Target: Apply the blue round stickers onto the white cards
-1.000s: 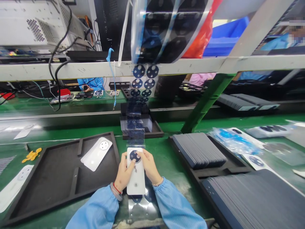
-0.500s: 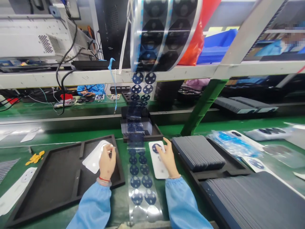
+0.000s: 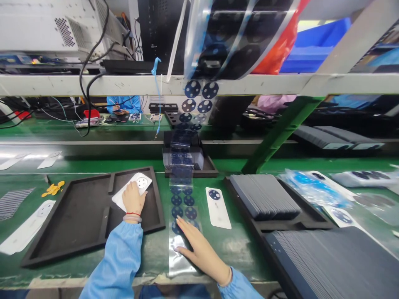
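My left hand (image 3: 134, 198) lies over a white phone-shaped panel (image 3: 144, 179) in the black tray (image 3: 77, 211). Its fingers are bent across the panel and the thumb is at the right edge; the hand hides the middle. Near the bench's front, my right hand (image 3: 201, 249) is open, fingers stretched over the clear film strip (image 3: 179, 259) with its paired dark round stickers (image 3: 176, 200). To the right of the strip, another white phone-shaped panel (image 3: 218, 211) lies flat, a dark round sticker (image 3: 214, 194) at its top.
A large roll of stickers (image 3: 230, 41) hangs above, its strip running down to the bench. At right, a black tray (image 3: 264, 226) holds stacks of grey panels (image 3: 264, 195). Yellow pieces (image 3: 53, 189) lie at left. A green post (image 3: 280, 135) rises behind. A co-worker's blue sleeve (image 3: 132, 104) shows beyond.
My right hand has left the right-hand panel and moved left and down onto the film strip. My left hand has shifted lower on the panel in the tray, uncovering its top end.
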Demonstrator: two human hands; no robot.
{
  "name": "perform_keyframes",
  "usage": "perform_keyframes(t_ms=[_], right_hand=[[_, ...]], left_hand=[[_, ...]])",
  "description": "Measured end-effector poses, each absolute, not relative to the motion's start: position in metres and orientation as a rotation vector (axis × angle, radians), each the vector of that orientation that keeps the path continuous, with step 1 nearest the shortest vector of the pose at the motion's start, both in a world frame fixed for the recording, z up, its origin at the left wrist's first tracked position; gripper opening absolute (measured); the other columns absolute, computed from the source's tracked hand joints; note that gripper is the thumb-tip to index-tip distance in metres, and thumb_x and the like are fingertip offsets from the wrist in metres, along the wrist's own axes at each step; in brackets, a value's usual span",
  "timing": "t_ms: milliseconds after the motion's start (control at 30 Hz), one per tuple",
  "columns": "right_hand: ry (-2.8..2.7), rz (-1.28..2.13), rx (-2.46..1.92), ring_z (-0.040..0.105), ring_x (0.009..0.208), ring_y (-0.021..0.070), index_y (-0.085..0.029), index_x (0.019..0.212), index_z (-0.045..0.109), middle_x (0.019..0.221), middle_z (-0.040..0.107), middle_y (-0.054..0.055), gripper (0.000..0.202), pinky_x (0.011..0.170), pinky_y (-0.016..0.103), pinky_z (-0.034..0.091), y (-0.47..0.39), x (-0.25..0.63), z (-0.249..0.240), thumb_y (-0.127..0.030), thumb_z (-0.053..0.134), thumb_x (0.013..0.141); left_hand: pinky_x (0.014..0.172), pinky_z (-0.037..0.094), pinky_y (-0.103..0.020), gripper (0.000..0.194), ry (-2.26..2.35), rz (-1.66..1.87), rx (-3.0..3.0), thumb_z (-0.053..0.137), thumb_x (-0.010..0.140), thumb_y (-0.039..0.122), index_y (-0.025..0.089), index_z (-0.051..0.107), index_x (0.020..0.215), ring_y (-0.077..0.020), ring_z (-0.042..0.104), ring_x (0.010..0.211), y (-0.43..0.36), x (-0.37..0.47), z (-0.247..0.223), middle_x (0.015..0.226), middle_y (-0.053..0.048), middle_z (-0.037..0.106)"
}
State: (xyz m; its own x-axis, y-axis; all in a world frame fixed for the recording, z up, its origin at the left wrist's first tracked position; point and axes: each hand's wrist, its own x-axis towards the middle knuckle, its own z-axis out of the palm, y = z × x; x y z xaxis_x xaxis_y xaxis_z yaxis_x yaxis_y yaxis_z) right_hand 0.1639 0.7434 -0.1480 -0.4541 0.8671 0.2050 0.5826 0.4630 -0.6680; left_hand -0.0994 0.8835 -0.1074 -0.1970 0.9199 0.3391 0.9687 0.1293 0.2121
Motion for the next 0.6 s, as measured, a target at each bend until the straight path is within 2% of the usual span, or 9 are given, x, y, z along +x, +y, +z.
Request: perform_keyframes(t_ms=[133,333,433,533,600], right_hand=[[-2.197,0.536,-1.185,0.051,0.132,0.0274,-0.026,0.146,0.045,0.142,0.054,0.010,0.057,0.112,0.048,0.042,0.744,0.158,-0.156,-0.026,0.063,0.091],[-2.226,0.298,-1.163,0.061,0.122,0.0268,-0.024,0.124,0.061,0.131,0.064,0.009,0.034,0.105,0.046,0.050,0.746,0.155,-0.160,-0.020,0.063,0.091],[-2.245,0.227,-1.151,0.060,0.123,0.0265,-0.021,0.110,0.064,0.129,0.065,0.009,0.020,0.104,0.046,0.050,0.746,0.152,-0.164,-0.017,0.061,0.091],[-2.277,0.164,-1.147,0.058,0.125,0.0261,-0.020,0.098,0.061,0.126,0.067,0.009,0.008,0.104,0.047,0.051,0.747,0.151,-0.166,-0.016,0.059,0.092],[-2.301,0.104,-1.123,0.058,0.125,0.0262,-0.020,0.091,0.058,0.126,0.067,0.009,0.006,0.102,0.047,0.051,0.748,0.151,-0.166,-0.014,0.056,0.093]], left_hand=[[0.093,0.043,-0.046,0.058,-2.255,-0.772,-1.886,0.074,0.076,0.038,0.013,0.052,0.123,-0.0359,0.060,0.109,0.882,-0.097,-0.099,0.116,-0.019,0.066],[0.099,0.043,-0.046,0.068,-2.069,-1.349,-1.829,0.076,0.073,0.045,0.013,0.051,0.128,-0.0362,0.056,0.117,0.878,-0.086,-0.089,0.126,-0.019,0.061],[0.097,0.047,-0.043,0.074,-1.958,-1.734,-1.859,0.077,0.071,0.048,0.016,0.048,0.132,-0.0308,0.058,0.113,0.873,-0.078,-0.085,0.125,-0.016,0.059],[0.096,0.048,-0.041,0.082,-1.926,-2.019,-1.919,0.079,0.067,0.045,0.019,0.043,0.136,-0.0271,0.057,0.113,0.869,-0.074,-0.084,0.127,-0.014,0.053],[0.099,0.046,-0.041,0.079,-1.974,-2.155,-1.913,0.078,0.066,0.041,0.019,0.044,0.134,-0.0267,0.054,0.117,0.870,-0.073,-0.086,0.130,-0.014,0.047]])
